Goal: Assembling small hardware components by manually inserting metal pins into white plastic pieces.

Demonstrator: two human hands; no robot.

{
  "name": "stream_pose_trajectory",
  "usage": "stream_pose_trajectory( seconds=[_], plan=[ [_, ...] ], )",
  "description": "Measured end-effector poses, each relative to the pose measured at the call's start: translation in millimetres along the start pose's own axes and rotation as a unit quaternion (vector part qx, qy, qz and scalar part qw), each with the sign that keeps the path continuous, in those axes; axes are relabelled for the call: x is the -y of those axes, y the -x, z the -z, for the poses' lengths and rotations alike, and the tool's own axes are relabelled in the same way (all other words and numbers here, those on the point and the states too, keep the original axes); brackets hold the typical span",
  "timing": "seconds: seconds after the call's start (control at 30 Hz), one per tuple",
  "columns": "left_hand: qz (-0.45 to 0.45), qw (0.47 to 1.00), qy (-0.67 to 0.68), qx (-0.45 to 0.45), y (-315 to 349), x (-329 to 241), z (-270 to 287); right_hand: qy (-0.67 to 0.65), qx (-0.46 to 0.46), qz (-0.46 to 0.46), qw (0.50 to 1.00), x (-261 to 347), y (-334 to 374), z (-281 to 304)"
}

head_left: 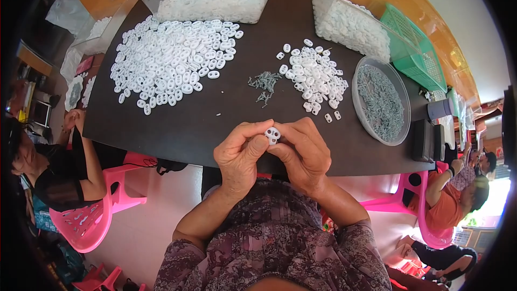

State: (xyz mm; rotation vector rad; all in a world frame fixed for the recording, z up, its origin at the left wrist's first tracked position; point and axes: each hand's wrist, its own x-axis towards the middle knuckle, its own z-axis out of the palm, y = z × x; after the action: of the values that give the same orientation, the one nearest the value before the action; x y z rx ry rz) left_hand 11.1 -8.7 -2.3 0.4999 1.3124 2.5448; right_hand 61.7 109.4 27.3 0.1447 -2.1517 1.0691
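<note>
Close to the table's near edge, my left hand (238, 157) and my right hand (305, 153) meet around a small white plastic piece with dark holes (273, 135). Thumb and fingers of each hand pinch it from either side. Just beyond my fingers lies a small heap of grey screws (264, 84). To its right is a pile of white plastic pieces (316, 76), a few scattered at its edge. A much larger pile of white oval pieces (172, 59) spreads over the left of the table.
Clear bins of white pieces, one large (258, 8) and one at right (336, 16), stand along the far side of the dark table (188, 124). A round tub (407, 121) holds many screws. Beyond it sits a green basket (401, 27). People sit on pink chairs either side.
</note>
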Motion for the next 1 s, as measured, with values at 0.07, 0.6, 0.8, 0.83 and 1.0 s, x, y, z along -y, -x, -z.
stream_pose_trajectory(
  seconds=[0.07,0.6,0.8,0.83,1.0],
  plan=[
    [-0.012,1.000,0.008,-0.012,0.0,-0.1,-2.4,-0.002,-0.006,0.003,1.000,-0.9,0.2,-1.2],
    [-0.016,1.000,0.014,-0.015,4.6,-7.0,-0.9,-0.010,0.014,0.007,1.000,3.2,0.7,-5.8],
    [-0.032,0.999,0.003,-0.010,5.7,-2.8,0.9,-0.001,-0.001,0.015,1.000,4.5,1.9,-8.7],
    [-0.043,0.999,-0.004,-0.011,6.2,-1.9,0.2,0.002,-0.005,0.017,1.000,4.6,2.1,-9.1],
    [-0.058,0.998,-0.006,-0.013,9.6,0.5,-3.6,0.020,-0.019,0.030,0.999,4.7,4.4,-11.2]
  ],
)
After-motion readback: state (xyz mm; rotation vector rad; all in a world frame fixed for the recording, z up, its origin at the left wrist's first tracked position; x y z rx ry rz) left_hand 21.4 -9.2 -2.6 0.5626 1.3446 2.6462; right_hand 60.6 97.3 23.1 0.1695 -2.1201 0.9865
